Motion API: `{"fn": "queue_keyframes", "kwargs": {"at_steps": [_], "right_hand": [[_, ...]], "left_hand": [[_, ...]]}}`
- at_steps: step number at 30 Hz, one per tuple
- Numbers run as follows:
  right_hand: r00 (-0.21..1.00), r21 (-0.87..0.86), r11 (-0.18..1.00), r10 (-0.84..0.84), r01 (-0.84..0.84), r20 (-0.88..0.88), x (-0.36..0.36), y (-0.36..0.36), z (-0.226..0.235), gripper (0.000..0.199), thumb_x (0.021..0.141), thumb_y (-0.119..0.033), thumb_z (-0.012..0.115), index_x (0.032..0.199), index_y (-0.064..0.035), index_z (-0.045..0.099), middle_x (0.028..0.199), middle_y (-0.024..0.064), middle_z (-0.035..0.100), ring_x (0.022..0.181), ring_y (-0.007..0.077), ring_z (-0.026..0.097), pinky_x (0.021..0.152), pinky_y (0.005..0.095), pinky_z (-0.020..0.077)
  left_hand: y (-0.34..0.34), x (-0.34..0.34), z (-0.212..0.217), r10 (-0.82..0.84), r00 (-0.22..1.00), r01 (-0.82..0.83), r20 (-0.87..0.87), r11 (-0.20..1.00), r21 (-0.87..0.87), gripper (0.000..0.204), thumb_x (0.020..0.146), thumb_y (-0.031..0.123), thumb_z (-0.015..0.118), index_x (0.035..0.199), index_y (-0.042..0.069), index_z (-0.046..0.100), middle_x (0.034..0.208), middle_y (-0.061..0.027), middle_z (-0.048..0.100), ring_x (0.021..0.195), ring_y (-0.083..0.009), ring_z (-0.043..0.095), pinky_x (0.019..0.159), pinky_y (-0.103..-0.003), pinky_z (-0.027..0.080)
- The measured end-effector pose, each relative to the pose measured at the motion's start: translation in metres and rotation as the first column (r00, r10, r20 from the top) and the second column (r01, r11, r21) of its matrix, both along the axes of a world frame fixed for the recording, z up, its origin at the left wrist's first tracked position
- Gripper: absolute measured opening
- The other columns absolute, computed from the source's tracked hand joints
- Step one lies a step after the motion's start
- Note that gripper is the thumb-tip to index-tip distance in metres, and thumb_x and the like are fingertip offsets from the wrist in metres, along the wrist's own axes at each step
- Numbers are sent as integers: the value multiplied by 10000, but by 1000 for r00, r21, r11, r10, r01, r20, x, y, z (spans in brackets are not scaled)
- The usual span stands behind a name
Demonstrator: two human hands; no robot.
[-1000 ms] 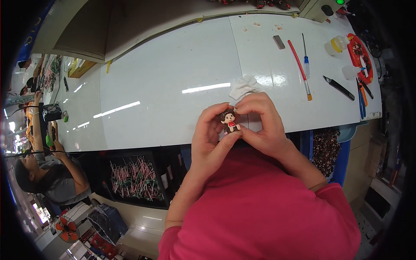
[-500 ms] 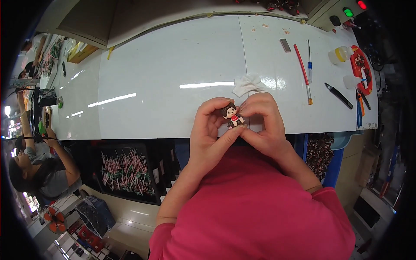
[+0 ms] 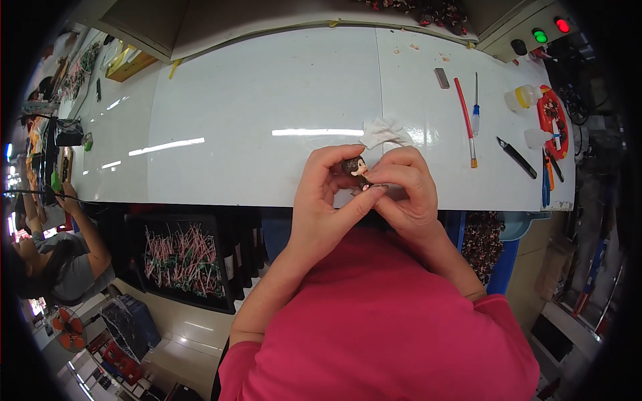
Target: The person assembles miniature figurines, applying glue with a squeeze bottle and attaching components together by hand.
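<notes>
A small brown-haired toy figurine [image 3: 352,167] with a pale face is held between my two hands, just over the near edge of the white table. My left hand [image 3: 322,190] is closed on it, fingers behind its head and thumb at its base. From the other side my right hand [image 3: 409,184] pinches its body with thumb and fingertips. The figurine's face points to the right, and fingers cover much of its body. A crumpled white tissue [image 3: 384,133] lies on the table just beyond my hands.
To the right lie a red-handled brush [image 3: 463,110], a blue-handled screwdriver [image 3: 475,117], a craft knife [image 3: 518,158], a grey block [image 3: 441,78], a yellow-topped bottle [image 3: 521,97] and a red tray [image 3: 545,100]. A black bin [image 3: 224,267] of pink sticks stands left, below the table. A co-worker [image 3: 67,257] is at far left.
The figurine has been turned in my fingers, from facing me to facing right. Both hands keep hold of it. The whole view has shifted slightly.
</notes>
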State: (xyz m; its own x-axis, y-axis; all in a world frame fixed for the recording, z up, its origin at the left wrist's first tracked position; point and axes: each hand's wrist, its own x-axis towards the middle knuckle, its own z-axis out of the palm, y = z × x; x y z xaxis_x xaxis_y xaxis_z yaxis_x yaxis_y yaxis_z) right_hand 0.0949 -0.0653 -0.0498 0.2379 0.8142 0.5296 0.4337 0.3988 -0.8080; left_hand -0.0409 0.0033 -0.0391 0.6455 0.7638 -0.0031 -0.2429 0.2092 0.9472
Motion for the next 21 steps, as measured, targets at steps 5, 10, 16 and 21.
{"fn": "queue_keyframes", "kwargs": {"at_steps": [5,10,16,21], "right_hand": [[999,-17,999,-32,32,-32,-3,3,4,363,682,11,744,986,-50,556,911,69,563,813,172,560,699,273,470],[988,-84,995,-59,47,-144,-6,0,0,364,685,-54,784,950,-43,535,908,70,569,813,163,585,717,273,482],[985,-135,989,28,-51,-172,-2,-3,-2,473,687,-35,781,1040,-42,467,959,78,532,877,162,524,793,280,431],[991,-62,993,90,-96,-95,0,-3,-3,505,702,-38,772,1095,-38,455,993,85,517,908,163,514,802,284,431]], "left_hand": [[5,-6,14,-84,995,81,-56,996,-40,375,907,26,501,1277,14,440,1123,-69,484,1010,-130,511,877,-252,432],[9,-10,4,-107,990,114,-90,991,68,334,962,90,415,1289,28,440,1106,-64,512,996,-114,508,867,-235,420],[8,-10,7,-112,990,114,-80,993,16,291,977,144,425,1240,30,470,1022,-38,543,936,-97,524,840,-239,437],[7,-9,5,-112,991,112,-78,994,-7,271,978,152,427,1216,33,479,995,-35,551,889,-93,533,810,-229,450]]}}
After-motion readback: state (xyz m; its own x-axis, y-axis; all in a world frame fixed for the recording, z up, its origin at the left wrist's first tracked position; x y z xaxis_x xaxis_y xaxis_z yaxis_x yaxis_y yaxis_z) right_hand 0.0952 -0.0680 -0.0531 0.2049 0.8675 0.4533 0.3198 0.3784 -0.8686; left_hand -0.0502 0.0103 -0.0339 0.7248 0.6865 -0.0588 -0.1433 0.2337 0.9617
